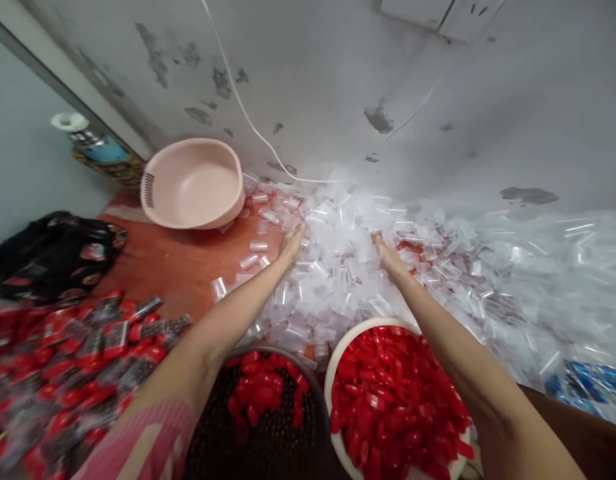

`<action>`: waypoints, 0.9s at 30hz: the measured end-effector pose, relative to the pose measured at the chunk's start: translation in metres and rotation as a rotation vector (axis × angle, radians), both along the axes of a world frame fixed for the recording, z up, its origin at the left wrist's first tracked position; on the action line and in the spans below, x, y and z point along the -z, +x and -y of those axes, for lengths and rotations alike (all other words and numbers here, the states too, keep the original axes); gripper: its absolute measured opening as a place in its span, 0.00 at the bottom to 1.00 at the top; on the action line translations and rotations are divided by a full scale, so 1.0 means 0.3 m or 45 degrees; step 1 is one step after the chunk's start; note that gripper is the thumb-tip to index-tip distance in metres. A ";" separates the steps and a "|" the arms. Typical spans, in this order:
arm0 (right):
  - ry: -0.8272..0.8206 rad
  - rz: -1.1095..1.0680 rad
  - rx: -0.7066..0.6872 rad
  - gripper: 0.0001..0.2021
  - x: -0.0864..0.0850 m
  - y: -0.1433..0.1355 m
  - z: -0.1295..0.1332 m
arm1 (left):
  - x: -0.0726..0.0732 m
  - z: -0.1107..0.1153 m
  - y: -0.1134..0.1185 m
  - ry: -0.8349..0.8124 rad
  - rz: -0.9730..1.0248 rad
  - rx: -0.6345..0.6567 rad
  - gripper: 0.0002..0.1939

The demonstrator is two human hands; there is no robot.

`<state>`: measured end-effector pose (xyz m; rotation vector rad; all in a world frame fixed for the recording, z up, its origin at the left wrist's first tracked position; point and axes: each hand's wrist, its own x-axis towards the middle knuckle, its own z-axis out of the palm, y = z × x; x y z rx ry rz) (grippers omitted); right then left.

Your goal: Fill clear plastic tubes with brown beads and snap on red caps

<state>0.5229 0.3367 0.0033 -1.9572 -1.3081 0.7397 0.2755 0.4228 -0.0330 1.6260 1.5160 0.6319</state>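
Both my arms reach forward over a heap of small clear plastic containers (338,267) against the wall. My left hand (292,241) touches the heap's left side, its fingers stretched out and partly blurred. On the opposite side, my right hand (383,250) is pushed in among the containers, open, with its fingertips partly hidden. A mass of the clear pieces lies between the two palms. Nearer to me stands a white tub (333,380) full of red plastic caps (388,393). Left of it, a dark basin (318,407) holds small dark beads (213,413) and a few red caps.
A pink basin (193,183) rests at the back left on the orange-red surface (163,267). Red-capped containers with dark contents (103,353) pile up at left, beside a black patterned cloth (53,257). A white cable (238,100) hangs along the wall. Blue packaging (588,383) lies right.
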 end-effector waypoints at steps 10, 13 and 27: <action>-0.023 0.207 -0.109 0.26 -0.096 -0.271 0.024 | -0.126 0.145 0.174 0.055 0.266 -0.046 0.30; 0.130 0.259 -0.059 0.22 -0.124 -0.347 0.021 | -0.180 0.176 0.196 0.138 0.304 -0.060 0.33; 0.459 0.202 0.018 0.20 -0.284 -0.779 0.568 | -0.400 0.754 -0.204 0.444 0.657 -0.150 0.13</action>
